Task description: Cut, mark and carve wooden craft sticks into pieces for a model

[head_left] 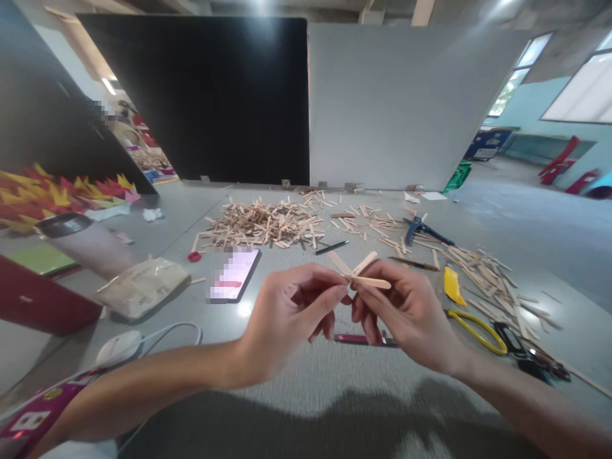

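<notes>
My left hand (301, 303) and my right hand (399, 303) meet in front of me above the grey table. Both are closed, pinching a small cluster of wooden craft sticks (375, 282) whose ends fan out from between the fingertips. One stick points right, and two others slant up to the left and right. How the sticks are joined is hidden by my fingers. Beneath the hands lies a dark pink, slim tool (351, 339), partly covered by the right fingers. A black pen (332, 247) rests just beyond the hands.
A heap of stick pieces (268, 222) spreads beyond my hands, with more sticks (497, 287) at right. Nearby are a phone (235, 275), blue-handled cutters (425, 231), a yellow cutter (453, 285), yellow-handled scissors (478, 331), a plastic packet (143, 287) and a tumbler (86, 242). Panels (406, 108) stand behind.
</notes>
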A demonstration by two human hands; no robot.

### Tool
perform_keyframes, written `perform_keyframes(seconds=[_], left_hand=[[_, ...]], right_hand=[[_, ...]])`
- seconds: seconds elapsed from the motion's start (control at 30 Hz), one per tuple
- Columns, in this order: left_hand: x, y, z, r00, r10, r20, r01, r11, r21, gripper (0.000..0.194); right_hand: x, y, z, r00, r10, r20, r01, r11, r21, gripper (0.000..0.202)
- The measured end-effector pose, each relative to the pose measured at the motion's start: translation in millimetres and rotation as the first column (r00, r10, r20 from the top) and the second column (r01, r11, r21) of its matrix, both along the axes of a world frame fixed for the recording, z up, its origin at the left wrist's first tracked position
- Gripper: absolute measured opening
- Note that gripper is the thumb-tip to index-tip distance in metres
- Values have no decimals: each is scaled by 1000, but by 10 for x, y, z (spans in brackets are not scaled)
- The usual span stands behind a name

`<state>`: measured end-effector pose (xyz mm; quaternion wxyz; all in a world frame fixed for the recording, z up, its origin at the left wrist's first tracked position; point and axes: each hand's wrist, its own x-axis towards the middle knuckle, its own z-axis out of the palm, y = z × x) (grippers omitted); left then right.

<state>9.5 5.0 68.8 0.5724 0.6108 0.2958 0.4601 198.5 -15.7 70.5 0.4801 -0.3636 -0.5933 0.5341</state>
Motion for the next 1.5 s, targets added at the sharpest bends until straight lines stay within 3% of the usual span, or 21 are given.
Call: perform_keyframes(seconds=[0.17, 0.37, 0.53, 0.63, 0.73, 0.83, 0.9, 0.97, 1.03, 1.13, 1.2, 1.33, 1.43, 1.5], left_hand=[[3, 20, -40, 999, -24, 28, 22, 998, 63, 9], [-23, 25, -40, 998, -27, -63, 34, 993, 114, 10], [-23, 9, 21, 998, -18, -58, 24, 994, 110, 14], [-11, 33, 29, 999, 1, -36, 2, 998, 63, 13], [-24, 86, 42, 999, 14, -36, -12, 999, 51, 16], [-59, 135, 80, 998, -29, -53, 31, 999, 40, 22], [-76, 151, 109, 993, -71, -89, 73, 997, 20, 27], [-80, 154, 128, 982, -126, -141, 127, 992, -9, 29], [-76, 155, 132, 963, -205, -173, 203, 979, -33, 32], [-71, 164, 119, 941, -290, -175, 287, 957, -43, 37], [-77, 171, 108, 941, -302, -155, 298, 953, -53, 37], [-99, 149, 89, 976, -181, -119, 184, 983, 11, 42], [-101, 86, 52, 965, -60, -255, 96, 986, 134, 47], [-91, 44, 17, 950, -48, -310, 98, 984, 151, 56]], right_hand=[[-13, 15, -18, 999, 15, -33, -16, 1000, -11, 34], [17, 64, -5, 999, 38, -20, -38, 999, 25, 35], [-26, 19, -28, 997, 0, 78, -1, 1000, 16, 37], [-55, -17, -40, 980, -62, 191, 47, 996, 79, 35], [4, -36, 4, 904, -84, 420, 4, 982, 188, 27], [152, -40, 117, 729, -177, 661, -70, 942, 328, 33], [249, -37, 203, 662, -256, 704, -43, 925, 377, 33], [305, -28, 269, 697, -269, 665, 29, 937, 349, 19], [307, -12, 297, 800, -170, 576, 46, 973, 225, 10], [238, 26, 263, 927, 60, 371, -60, 998, -13, 27], [183, 48, 212, 963, 111, 246, -98, 993, -67, 31], [115, 44, 134, 988, 42, 149, -38, 999, -30, 29], [89, 12, 115, 992, -40, 118, 39, 999, 6, 28], [74, -3, 113, 990, -60, 128, 57, 998, 26, 27]])
